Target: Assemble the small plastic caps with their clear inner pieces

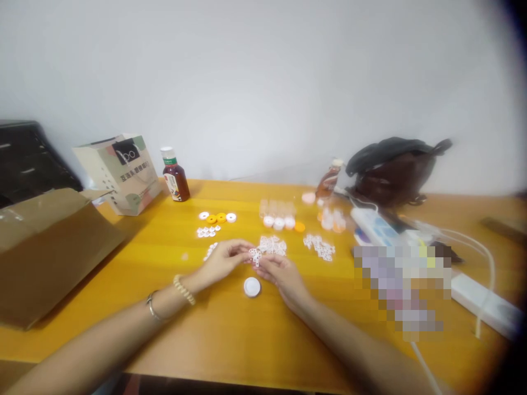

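My left hand [228, 258] and my right hand [286, 275] meet at the middle of the table. Their fingertips pinch a small white openwork plastic piece [256, 254] between them; its fine shape is blurred. Just below, a round white lid-like disc [252, 287] lies on the wood. Behind the fingers is a pile of small white plastic pieces [273, 244], with a second pile [319, 247] to the right. Small white parts [210, 252] are partly hidden behind my left hand, and several white knob-like parts [208, 231] lie beyond them.
White and orange discs [221, 218] form a row at the back. Clear containers [278, 208] stand with white discs before them. A sauce bottle [176, 178], paper bag [123, 174] and cardboard box [53, 258] are left. Rightward are a drink bottle [328, 181], dark bag [391, 173] and power strip [483, 302].
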`<state>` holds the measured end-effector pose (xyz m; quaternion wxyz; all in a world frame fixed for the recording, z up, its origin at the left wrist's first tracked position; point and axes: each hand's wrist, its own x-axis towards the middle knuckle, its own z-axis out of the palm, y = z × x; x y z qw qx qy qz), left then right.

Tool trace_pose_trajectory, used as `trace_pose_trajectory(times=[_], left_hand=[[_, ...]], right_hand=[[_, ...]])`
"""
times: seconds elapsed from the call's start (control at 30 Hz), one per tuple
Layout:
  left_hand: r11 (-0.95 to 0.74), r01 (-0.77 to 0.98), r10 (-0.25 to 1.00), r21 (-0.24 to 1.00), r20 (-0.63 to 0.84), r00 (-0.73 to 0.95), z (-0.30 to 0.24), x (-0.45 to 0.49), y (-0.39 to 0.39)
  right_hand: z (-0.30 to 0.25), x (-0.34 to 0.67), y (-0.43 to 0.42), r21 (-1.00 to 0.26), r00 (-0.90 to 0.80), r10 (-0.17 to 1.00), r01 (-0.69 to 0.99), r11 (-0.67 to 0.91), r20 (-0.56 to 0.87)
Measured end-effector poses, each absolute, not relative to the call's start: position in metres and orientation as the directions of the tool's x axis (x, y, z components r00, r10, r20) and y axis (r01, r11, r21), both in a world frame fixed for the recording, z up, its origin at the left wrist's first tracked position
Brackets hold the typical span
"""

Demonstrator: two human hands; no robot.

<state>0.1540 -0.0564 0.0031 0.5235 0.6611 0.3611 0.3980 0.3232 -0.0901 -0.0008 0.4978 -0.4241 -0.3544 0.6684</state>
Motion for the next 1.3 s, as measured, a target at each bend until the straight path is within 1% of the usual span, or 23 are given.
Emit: trace_pose_trajectory(times=[0.13,0.2,0.27,0.33,0.37,0.43,0.67,0.87,1.03,1.13,1.3], left_hand=[[-0.256,0.134,0.891,0.957,0.179,0.418,0.001,0.156,-0.056],[-0.329,0.193,0.882,0.924,0.228,0.412,0.001,0.155,-0.058],[-0.447,0.259,0.851,0.856,0.319,0.417,0.002,0.154,-0.061],[-0.566,0.303,0.794,0.766,0.41,0.448,0.004,0.153,-0.064],[-0.609,0.314,0.767,0.728,0.44,0.467,0.005,0.152,-0.065],[-0.649,0.321,0.738,0.69,0.468,0.487,0.007,0.152,-0.067],[-0.674,0.321,0.721,0.666,0.498,0.481,0.005,0.152,-0.07],[-0.605,0.284,0.772,0.744,0.462,0.436,-0.002,0.151,-0.067],[-0.604,0.326,0.783,0.727,0.465,0.414,-0.002,0.153,-0.067],[-0.6,0.317,0.788,0.735,0.473,0.393,-0.001,0.154,-0.068],[-0.521,0.292,0.831,0.802,0.399,0.387,-0.001,0.156,-0.069]], right_hand=[[-0.003,0.323,-0.089,-0.884,-0.129,0.966,-0.391,-0.257,-0.224],[-0.003,0.324,-0.089,-0.879,-0.129,0.965,-0.398,-0.263,-0.23],[-0.003,0.324,-0.089,-0.878,-0.129,0.964,-0.398,-0.267,-0.234],[-0.003,0.324,-0.089,-0.882,-0.126,0.964,-0.389,-0.265,-0.234],[-0.003,0.324,-0.089,-0.885,-0.126,0.964,-0.385,-0.263,-0.232],[-0.002,0.324,-0.089,-0.888,-0.131,0.965,-0.378,-0.261,-0.228],[-0.002,0.326,-0.091,-0.899,-0.133,0.969,-0.364,-0.244,-0.209],[-0.003,0.325,-0.091,-0.908,-0.156,0.965,-0.334,-0.252,-0.21],[-0.004,0.324,-0.093,-0.909,-0.178,0.964,-0.334,-0.249,-0.199],[-0.004,0.324,-0.093,-0.901,-0.184,0.963,-0.352,-0.253,-0.198],[-0.004,0.324,-0.093,-0.899,-0.179,0.963,-0.357,-0.255,-0.202]])
